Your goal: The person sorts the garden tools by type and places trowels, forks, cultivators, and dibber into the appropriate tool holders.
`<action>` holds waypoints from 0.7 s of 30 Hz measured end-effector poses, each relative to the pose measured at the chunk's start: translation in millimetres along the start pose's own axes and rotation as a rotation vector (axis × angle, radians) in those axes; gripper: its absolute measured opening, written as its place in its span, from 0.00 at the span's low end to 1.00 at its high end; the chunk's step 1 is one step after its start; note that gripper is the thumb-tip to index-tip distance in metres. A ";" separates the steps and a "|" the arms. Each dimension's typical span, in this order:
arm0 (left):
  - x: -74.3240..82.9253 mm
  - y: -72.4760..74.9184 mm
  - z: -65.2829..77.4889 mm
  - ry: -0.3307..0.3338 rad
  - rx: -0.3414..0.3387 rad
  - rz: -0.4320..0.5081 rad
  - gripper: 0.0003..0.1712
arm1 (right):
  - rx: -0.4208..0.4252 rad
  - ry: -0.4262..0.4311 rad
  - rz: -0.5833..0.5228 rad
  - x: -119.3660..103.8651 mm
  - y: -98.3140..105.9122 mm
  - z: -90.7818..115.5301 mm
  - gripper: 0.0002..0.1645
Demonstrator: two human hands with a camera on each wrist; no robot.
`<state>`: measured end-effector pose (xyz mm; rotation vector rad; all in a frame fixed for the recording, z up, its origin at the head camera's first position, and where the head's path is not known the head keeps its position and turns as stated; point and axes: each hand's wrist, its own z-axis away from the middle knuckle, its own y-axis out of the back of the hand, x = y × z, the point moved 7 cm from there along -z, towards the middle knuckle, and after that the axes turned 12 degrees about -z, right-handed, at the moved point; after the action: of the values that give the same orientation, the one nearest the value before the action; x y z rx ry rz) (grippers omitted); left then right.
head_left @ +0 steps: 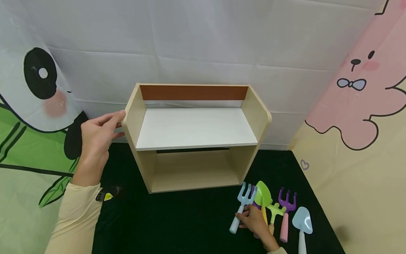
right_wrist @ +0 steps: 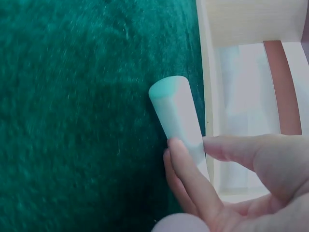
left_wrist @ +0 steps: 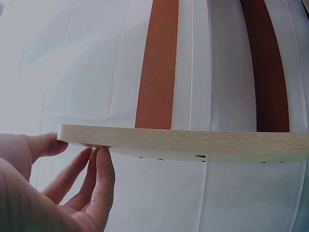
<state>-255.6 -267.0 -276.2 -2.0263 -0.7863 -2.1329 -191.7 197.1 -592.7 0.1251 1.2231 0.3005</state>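
A small two-tier wooden shelf with a white middle board stands on the dark green cloth. At its left side panel, my left hand pinches the upper front edge; in the left wrist view the thumb is at the panel's end and the fingertips lie against its outer face. My right hand grips the handle of a light blue toy garden fork, its prongs pointing toward the shelf's lower right corner. The handle's rounded end sticks out past my fingers in the right wrist view.
Right of the fork lie a green trowel with a yellow handle, a light green rake, a purple fork with a pink handle and a pale blue trowel. Cartoon-printed cloth walls enclose the table's back and sides.
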 end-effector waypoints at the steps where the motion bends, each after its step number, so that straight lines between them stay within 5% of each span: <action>1: -0.1 0.2 -0.1 0.000 -0.002 -0.002 0.35 | 0.006 -0.007 0.000 0.6 0.3 0.0 0.28; 14: -1.0 0.5 -1.7 -0.018 -0.008 -0.015 0.35 | 0.071 -0.110 -0.160 7.5 6.9 7.2 0.31; 21: -1.1 0.4 -1.7 -0.028 -0.009 -0.057 0.36 | 0.124 -0.129 -0.134 5.1 13.8 11.0 0.34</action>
<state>-256.9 -268.4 -277.1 -2.0674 -0.8502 -2.1462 -182.1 212.6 -590.1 0.1660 1.1163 0.0981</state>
